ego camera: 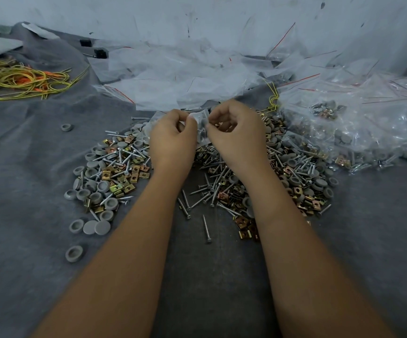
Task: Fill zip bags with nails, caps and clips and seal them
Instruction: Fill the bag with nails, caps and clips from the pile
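Several yellow and orange cords (22, 80) lie in a tangle at the far left on the grey cloth (27, 154). Right of them, loose grey caps (96, 226) dot the near left edge of a broad heap of screws (198, 198), caps and brass-coloured clips (242, 222) spread across the middle. Above this heap the left hand (173, 140) and the right hand (236, 134) meet, fingers curled, each pinching the top edge of a small clear zip bag (201, 123) held between them; grey caps show dimly inside it. Beyond the hands lies a drift of empty zip bags (173, 79) with red seal lines. At the far right sits a pile of filled bags (368, 128) holding caps, screws and clips.
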A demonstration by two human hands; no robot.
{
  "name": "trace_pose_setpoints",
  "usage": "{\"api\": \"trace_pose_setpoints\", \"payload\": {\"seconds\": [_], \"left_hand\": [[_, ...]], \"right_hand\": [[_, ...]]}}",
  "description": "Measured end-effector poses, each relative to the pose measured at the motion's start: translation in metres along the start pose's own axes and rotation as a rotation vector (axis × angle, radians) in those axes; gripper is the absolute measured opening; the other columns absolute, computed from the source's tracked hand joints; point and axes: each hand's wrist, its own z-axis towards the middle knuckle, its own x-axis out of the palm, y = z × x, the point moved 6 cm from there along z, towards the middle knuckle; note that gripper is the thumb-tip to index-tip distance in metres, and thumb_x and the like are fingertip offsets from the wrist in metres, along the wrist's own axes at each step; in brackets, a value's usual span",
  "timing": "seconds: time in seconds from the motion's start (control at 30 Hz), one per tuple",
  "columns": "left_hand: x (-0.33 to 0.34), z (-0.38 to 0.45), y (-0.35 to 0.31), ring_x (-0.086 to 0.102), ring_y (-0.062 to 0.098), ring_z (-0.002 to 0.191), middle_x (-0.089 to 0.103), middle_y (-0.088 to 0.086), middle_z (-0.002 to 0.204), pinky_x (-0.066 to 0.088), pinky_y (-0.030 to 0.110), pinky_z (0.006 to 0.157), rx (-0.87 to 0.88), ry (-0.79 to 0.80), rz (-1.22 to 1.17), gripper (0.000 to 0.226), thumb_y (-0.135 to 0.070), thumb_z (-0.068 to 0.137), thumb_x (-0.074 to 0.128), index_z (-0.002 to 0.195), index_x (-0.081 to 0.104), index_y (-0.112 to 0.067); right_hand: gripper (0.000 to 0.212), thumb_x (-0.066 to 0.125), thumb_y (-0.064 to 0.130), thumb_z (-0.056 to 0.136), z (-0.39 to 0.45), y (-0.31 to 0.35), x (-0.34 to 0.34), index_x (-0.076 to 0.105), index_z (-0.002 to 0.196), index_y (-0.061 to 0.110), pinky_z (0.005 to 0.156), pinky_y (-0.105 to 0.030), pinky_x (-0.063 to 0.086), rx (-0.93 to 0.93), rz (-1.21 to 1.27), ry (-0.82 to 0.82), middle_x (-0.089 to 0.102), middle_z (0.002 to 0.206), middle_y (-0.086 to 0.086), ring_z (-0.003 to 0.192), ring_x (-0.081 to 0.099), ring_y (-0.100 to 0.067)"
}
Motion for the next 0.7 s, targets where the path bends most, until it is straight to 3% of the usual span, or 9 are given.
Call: {"api": "trace_pose_setpoints", "payload": {"seconds": [0.13, 0.23, 0.37, 0.47, 0.7], "left_hand": [[0.0, 0.0, 0.0, 0.044, 0.01, 0.053, 0.051, -0.007, 0.062, 0.037, 0.028, 0.053, 0.001, 0.001, -0.005, 0.021, -0.026, 0.091, 0.054, 0.071, 0.057, -0.029], [-0.001, 0.002, 0.002, 0.042, 0.007, 0.051, 0.05, -0.006, 0.061, 0.036, 0.026, 0.051, -0.016, -0.017, -0.041, 0.021, -0.024, 0.092, 0.054, 0.071, 0.057, -0.028], [-0.005, 0.004, 0.004, 0.034, 0.003, 0.046, 0.043, -0.009, 0.058, 0.031, 0.023, 0.047, -0.037, -0.087, -0.097, 0.025, -0.021, 0.094, 0.054, 0.069, 0.053, -0.026], [-0.012, 0.005, 0.002, 0.036, -0.001, 0.043, 0.042, -0.009, 0.059, 0.03, 0.014, 0.044, -0.04, -0.179, -0.18, 0.026, -0.019, 0.096, 0.052, 0.072, 0.051, -0.026], [-0.024, 0.005, 0.004, 0.036, -0.002, 0.043, 0.042, -0.009, 0.061, 0.03, 0.016, 0.046, -0.106, -0.361, -0.356, 0.026, -0.015, 0.099, 0.046, 0.074, 0.046, -0.024]], "right_hand": [[0.01, 0.07, 0.013, 0.081, -0.001, -0.001, 0.005, 0.069, 0.086, 0.022, 0.062, -0.015, 0.047, -0.007, -0.05, 0.064, 0.065, 0.077, 0.017, 0.069, 0.059, 0.002], [0.012, 0.068, 0.017, 0.083, 0.0, -0.002, -0.003, 0.067, 0.084, 0.029, 0.06, -0.009, 0.042, 0.025, -0.018, -0.001, 0.064, 0.076, 0.02, 0.068, 0.056, 0.005], [0.021, 0.063, 0.014, 0.087, 0.004, -0.008, -0.018, 0.064, 0.078, 0.033, 0.063, -0.017, 0.048, 0.107, 0.015, -0.115, 0.063, 0.074, 0.018, 0.069, 0.058, 0.001], [0.02, 0.058, 0.013, 0.09, 0.005, -0.018, -0.026, 0.066, 0.085, 0.031, 0.067, -0.025, 0.051, 0.197, -0.041, -0.17, 0.065, 0.08, 0.015, 0.071, 0.059, 0.001], [0.022, 0.052, 0.013, 0.095, 0.006, -0.025, -0.022, 0.07, 0.101, 0.025, 0.072, -0.031, 0.052, 0.226, -0.199, -0.041, 0.063, 0.092, 0.013, 0.074, 0.057, 0.0]]}}
